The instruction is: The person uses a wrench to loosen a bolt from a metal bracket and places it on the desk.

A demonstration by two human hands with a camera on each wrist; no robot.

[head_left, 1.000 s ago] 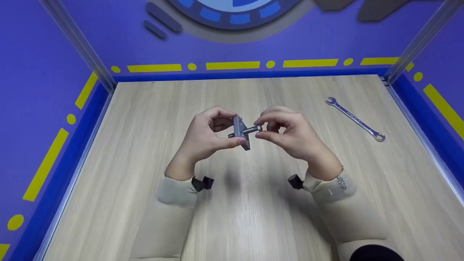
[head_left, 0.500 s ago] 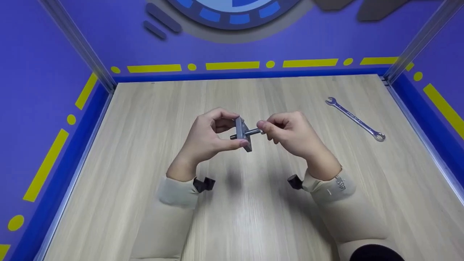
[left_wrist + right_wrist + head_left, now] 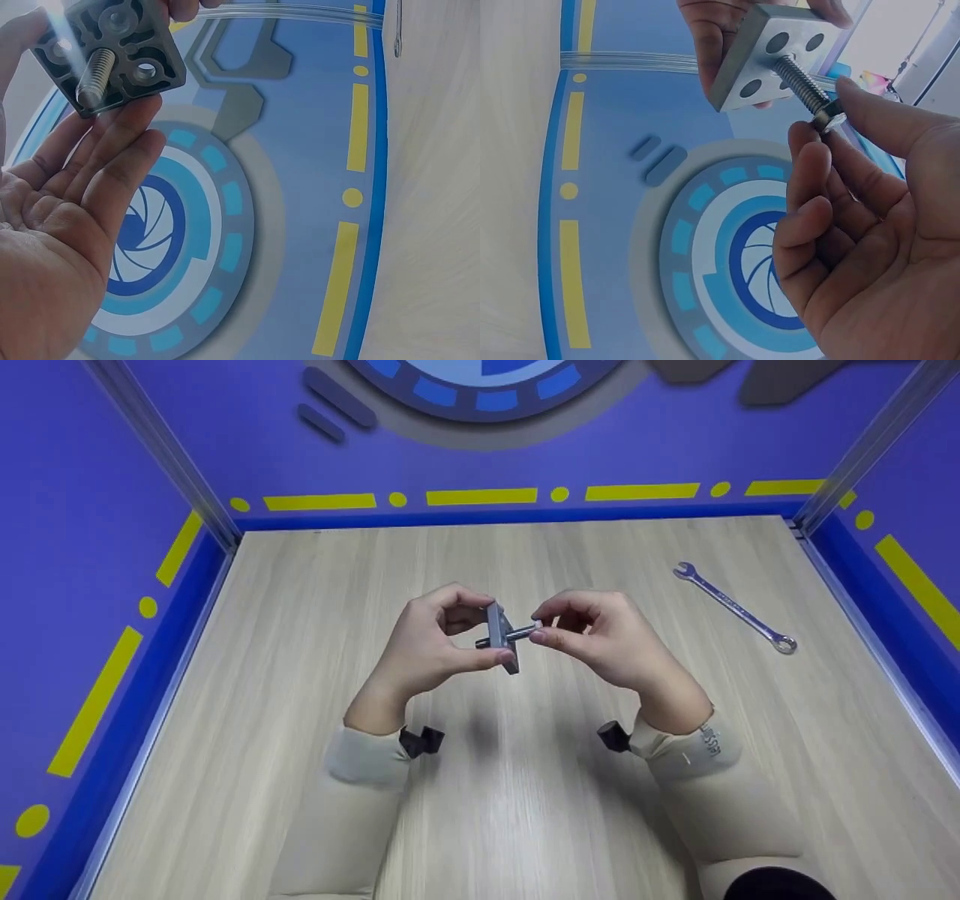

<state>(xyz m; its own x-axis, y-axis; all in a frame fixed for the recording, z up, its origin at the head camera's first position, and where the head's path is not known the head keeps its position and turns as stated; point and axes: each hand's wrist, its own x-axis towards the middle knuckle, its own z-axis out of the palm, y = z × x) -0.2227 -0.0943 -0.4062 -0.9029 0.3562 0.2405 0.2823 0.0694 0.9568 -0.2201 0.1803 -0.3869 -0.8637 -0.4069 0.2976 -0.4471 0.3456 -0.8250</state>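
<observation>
Above the middle of the table, my left hand (image 3: pixel 424 641) grips a square grey metal plate (image 3: pixel 497 634) by its edges, thumb on the near side. A hex bolt (image 3: pixel 523 632) passes through the plate, and its threaded end (image 3: pixel 96 79) sticks out of the ribbed back face in the left wrist view. The plate's smooth face (image 3: pixel 769 56), with several round holes, is turned towards my right hand (image 3: pixel 600 637). Thumb and index finger of that hand pinch the bolt's hex head (image 3: pixel 829 116). A length of thread shows between head and plate.
A combination wrench (image 3: pixel 735 607) lies on the wooden table (image 3: pixel 487 825) at the far right, outside my right hand. Purple panels (image 3: pixel 480 465) with yellow marks stand around the back and sides. Small black wrist cameras (image 3: pixel 613 736) stick out from both sleeves.
The right thumb and fingers have rolled over the bolt head, the thumb moving up and forward, then back down. The plate has shifted very slightly right; the left hand keeps its grip.
</observation>
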